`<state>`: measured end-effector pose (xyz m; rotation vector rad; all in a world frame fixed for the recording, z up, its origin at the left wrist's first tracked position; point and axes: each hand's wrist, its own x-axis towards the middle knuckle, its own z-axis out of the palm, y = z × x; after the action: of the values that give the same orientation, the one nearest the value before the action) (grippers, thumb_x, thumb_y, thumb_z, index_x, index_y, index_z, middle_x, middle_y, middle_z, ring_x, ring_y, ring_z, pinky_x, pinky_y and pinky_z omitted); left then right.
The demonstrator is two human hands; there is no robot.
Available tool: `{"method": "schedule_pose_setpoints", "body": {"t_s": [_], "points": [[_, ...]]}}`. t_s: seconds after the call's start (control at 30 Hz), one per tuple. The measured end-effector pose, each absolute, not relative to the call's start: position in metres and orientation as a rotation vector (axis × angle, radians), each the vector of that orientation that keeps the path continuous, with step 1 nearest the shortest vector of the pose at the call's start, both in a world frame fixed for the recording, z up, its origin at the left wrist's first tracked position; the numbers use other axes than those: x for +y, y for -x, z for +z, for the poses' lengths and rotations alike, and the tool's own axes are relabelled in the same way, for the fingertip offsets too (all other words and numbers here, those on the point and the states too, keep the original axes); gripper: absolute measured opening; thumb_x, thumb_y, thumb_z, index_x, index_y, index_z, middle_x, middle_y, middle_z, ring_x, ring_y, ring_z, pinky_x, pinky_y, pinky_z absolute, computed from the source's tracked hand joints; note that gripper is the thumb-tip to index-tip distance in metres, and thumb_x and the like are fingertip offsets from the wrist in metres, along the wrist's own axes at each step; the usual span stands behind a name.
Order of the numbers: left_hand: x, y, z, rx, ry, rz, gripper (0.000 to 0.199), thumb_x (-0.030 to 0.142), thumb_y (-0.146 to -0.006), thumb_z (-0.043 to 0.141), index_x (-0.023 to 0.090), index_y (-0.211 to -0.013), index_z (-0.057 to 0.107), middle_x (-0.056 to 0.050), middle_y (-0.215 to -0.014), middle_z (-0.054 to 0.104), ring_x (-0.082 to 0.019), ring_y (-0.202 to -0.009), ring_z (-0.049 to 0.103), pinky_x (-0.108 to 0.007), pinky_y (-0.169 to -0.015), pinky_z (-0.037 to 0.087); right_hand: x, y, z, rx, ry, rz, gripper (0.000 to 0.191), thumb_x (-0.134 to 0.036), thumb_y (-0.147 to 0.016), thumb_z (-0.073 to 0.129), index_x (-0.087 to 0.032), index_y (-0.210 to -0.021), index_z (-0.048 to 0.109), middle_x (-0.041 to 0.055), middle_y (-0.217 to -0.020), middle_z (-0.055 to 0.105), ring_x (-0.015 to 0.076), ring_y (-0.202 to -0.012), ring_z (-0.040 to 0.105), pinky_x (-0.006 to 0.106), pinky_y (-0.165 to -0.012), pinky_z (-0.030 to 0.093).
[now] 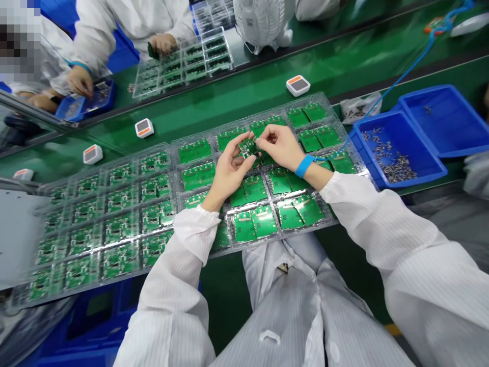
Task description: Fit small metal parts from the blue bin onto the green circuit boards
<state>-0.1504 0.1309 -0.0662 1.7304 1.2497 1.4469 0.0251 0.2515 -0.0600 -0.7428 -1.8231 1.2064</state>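
My left hand [233, 165] grips a small green circuit board [248, 146] by its edges, thumb in front and fingers behind. At the board's upper right edge, the thumb and forefinger of my right hand [280, 145] are pinched together; whatever lies between them is too small to make out. A blue wrist strap [304, 166] circles my right wrist, its cord running off to the upper right. Both hands are above a clear plastic tray [272, 200] whose compartments hold green circuit boards, many lying in overlapping pairs.
Left of it lies another tray [100, 224] of boards. Blue bins [428, 179] with small metal parts stand at right, beside a plastic bag [361, 108]. White-and-orange devices [298, 85] sit along the green bench [244, 99]. Across it are a white fan [260, 23] and co-workers' hands [163, 44].
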Motion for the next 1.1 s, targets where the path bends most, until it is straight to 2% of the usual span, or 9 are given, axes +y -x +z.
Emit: {"method": "schedule_pose_setpoints", "body": {"t_s": [0.13, 0.33, 0.53, 0.67, 0.73, 0.87, 0.93, 1.1], "points": [[0.132, 0.153, -0.07, 1.254, -1.788, 1.422, 0.064, 0.055, -0.109, 0.076, 0.034, -0.166, 0.056, -0.013, -0.175, 0.059, -0.029, -0.147, 0.069, -0.03, -0.095, 0.069, 0.252, -0.025, -0.062, -1.832, 0.731, 1.227, 0.026, -0.023, -0.094, 0.078, -0.024, -0.078, 0.057, 0.0006, -0.073, 0.065, 0.0186, -0.068, 0.064, 0.035, -0.067, 0.057], [0.131, 0.151, -0.07, 1.264, -1.762, 1.439, 0.064, 0.055, -0.108, 0.077, 0.034, -0.165, 0.058, -0.012, -0.173, 0.06, -0.03, -0.148, 0.067, -0.029, -0.09, 0.069, 0.253, -0.027, -0.063, -1.862, 0.72, 1.222, 0.025, -0.026, -0.097, 0.078, -0.025, -0.082, 0.058, 0.0019, -0.076, 0.067, 0.021, -0.071, 0.068, 0.039, -0.07, 0.059], [0.132, 0.151, -0.073, 1.272, -1.759, 1.436, 0.063, 0.055, -0.108, 0.076, 0.035, -0.165, 0.057, -0.012, -0.174, 0.06, -0.023, -0.121, 0.075, -0.026, -0.077, 0.066, 0.252, -0.027, -0.061, -1.908, 0.743, 1.173, 0.022, -0.025, -0.096, 0.077, -0.025, -0.082, 0.06, 0.003, -0.077, 0.068, 0.0205, -0.071, 0.066, 0.039, -0.072, 0.059], [0.131, 0.152, -0.072, 1.276, -1.767, 1.42, 0.063, 0.058, -0.109, 0.074, 0.036, -0.165, 0.057, -0.012, -0.175, 0.059, -0.019, -0.106, 0.076, -0.029, -0.079, 0.068, 0.252, -0.027, -0.062, -1.922, 0.749, 1.176, 0.022, -0.027, -0.096, 0.077, -0.025, -0.082, 0.06, 0.0032, -0.077, 0.069, 0.0214, -0.071, 0.066, 0.039, -0.071, 0.058], [0.13, 0.152, -0.071, 1.277, -1.763, 1.408, 0.063, 0.058, -0.109, 0.074, 0.035, -0.165, 0.056, -0.012, -0.176, 0.058, -0.02, -0.111, 0.076, -0.03, -0.081, 0.068, 0.251, -0.028, -0.062, -1.913, 0.738, 1.193, 0.021, -0.028, -0.096, 0.077, -0.024, -0.084, 0.061, 0.0032, -0.077, 0.07, 0.0221, -0.073, 0.068, 0.04, -0.072, 0.058], [0.132, 0.153, -0.072, 1.278, -1.739, 1.428, 0.062, 0.057, -0.11, 0.073, 0.031, -0.163, 0.056, -0.015, -0.172, 0.061, -0.029, -0.144, 0.071, -0.03, -0.091, 0.069, 0.25, -0.027, -0.06, -1.934, 0.69, 1.205, 0.022, -0.035, -0.099, 0.077, -0.024, -0.087, 0.062, 0.0035, -0.079, 0.072, 0.023, -0.076, 0.071, 0.041, -0.078, 0.062], [0.136, 0.154, -0.073, 1.301, -1.711, 1.447, 0.061, 0.059, -0.11, 0.072, 0.03, -0.161, 0.056, -0.016, -0.17, 0.062, -0.031, -0.151, 0.067, -0.034, -0.098, 0.07, 0.251, -0.026, -0.061, -1.949, 0.655, 1.189, 0.024, -0.041, -0.1, 0.079, -0.024, -0.091, 0.063, 0.0044, -0.086, 0.074, 0.023, -0.081, 0.072, 0.041, -0.081, 0.063], [0.134, 0.177, -0.053, 1.466, -1.706, 1.539, 0.064, 0.07, -0.103, 0.077, 0.031, -0.152, 0.065, -0.011, -0.159, 0.066, -0.03, -0.137, 0.074, -0.04, -0.098, 0.073, 0.256, -0.022, -0.068, -1.936, 0.615, 1.141, 0.034, -0.054, -0.099, 0.083, -0.025, -0.107, 0.067, 0.006, -0.1, 0.076, 0.022, -0.088, 0.071, 0.039, -0.082, 0.064]]}}
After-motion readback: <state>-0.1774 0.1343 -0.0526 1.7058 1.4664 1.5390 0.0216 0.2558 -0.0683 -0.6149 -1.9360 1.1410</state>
